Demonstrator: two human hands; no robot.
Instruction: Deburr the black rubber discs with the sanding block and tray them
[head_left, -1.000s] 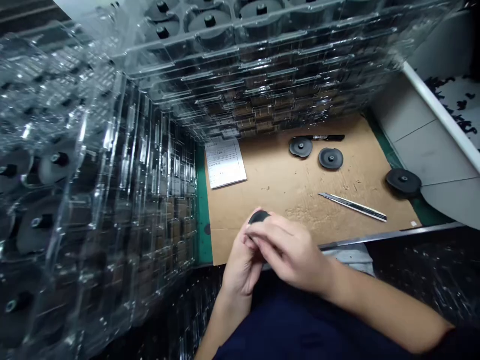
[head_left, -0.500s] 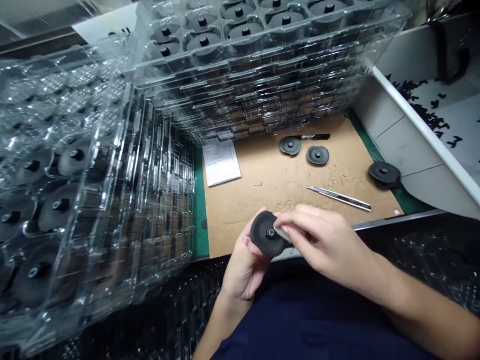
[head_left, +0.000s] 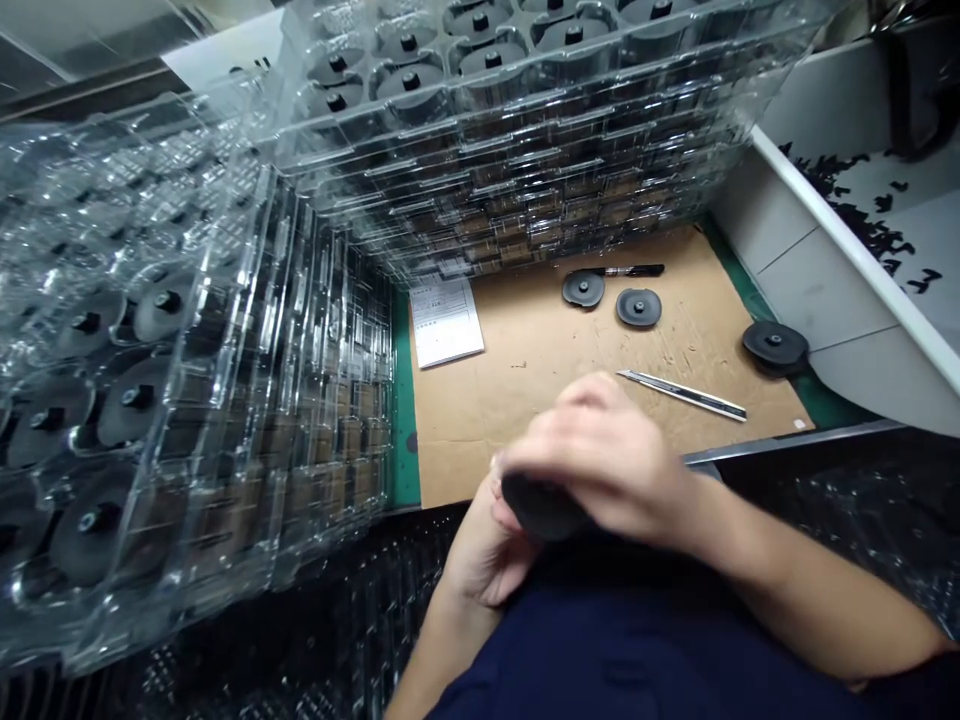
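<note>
My left hand (head_left: 487, 560) is closed round the edge of a dark, rounded rubber-like disc (head_left: 544, 508), held low in front of my body. My right hand (head_left: 600, 460) is smeared by motion and lies across the top of the disc, its fingers bent. They cover the disc's central stub, and whatever they pinch is hidden. Beyond my hands, on the brown cardboard (head_left: 517, 400), lies a utility knife (head_left: 682, 395). Two similar discs, a left one (head_left: 583, 288) and a right one (head_left: 638, 307), rest farther back, with a black marker pen (head_left: 630, 270) beside them.
Tall stacks of clear plastic trays holding more discs stand at the left (head_left: 300, 400) and back (head_left: 525, 150). Another disc (head_left: 775, 346) sits at the right by a white bin (head_left: 862, 230) with black scraps. A paper pad (head_left: 448, 325) lies on the cardboard.
My right hand has moved left, from the disc's right side to over its top, covering the stub. The disc has tilted in my left hand. The pale edge at my right fingertips is hidden.
</note>
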